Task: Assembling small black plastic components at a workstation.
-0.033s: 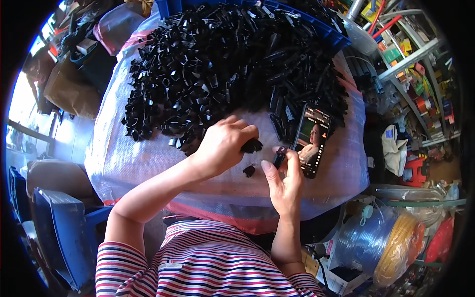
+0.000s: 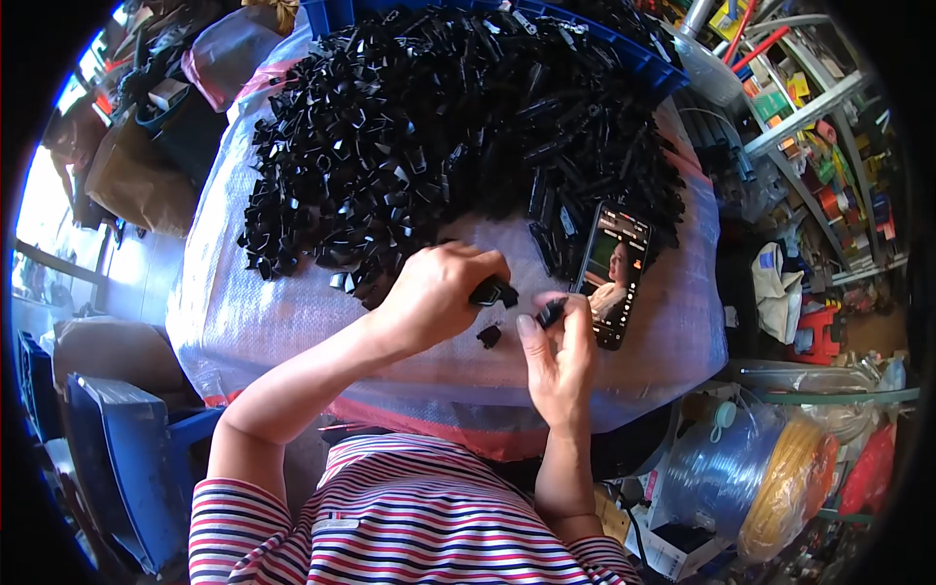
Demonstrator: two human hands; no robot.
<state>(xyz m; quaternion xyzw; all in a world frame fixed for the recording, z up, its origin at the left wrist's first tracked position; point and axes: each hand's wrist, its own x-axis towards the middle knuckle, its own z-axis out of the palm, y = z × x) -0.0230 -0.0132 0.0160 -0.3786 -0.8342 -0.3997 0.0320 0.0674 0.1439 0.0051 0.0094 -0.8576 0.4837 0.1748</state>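
Observation:
My left hand (image 2: 439,292) is closed around a black plastic piece (image 2: 493,292), whose end sticks out past the fingertips. Facing it, a small gap away, my right hand (image 2: 564,366) pinches a second small black plastic piece (image 2: 551,312) between thumb and fingers. Between and just below the two hands, one loose black piece (image 2: 488,336) lies on the white woven sack (image 2: 312,331). Beyond my hands spreads a large heap of black plastic pieces (image 2: 390,146), short shells at left and longer strips at right.
Right of my right hand lies a phone (image 2: 612,278) with its screen lit. A blue crate (image 2: 648,73) borders the heap at the back. At left stands a blue plastic chair or stool (image 2: 122,458). Shelving (image 2: 809,117) and wrapped tubing coils (image 2: 726,473) fill the right side.
My left hand has turned slightly, showing more of its black piece. The piece in my right hand has tilted and sits a little lower. The loose piece has barely shifted.

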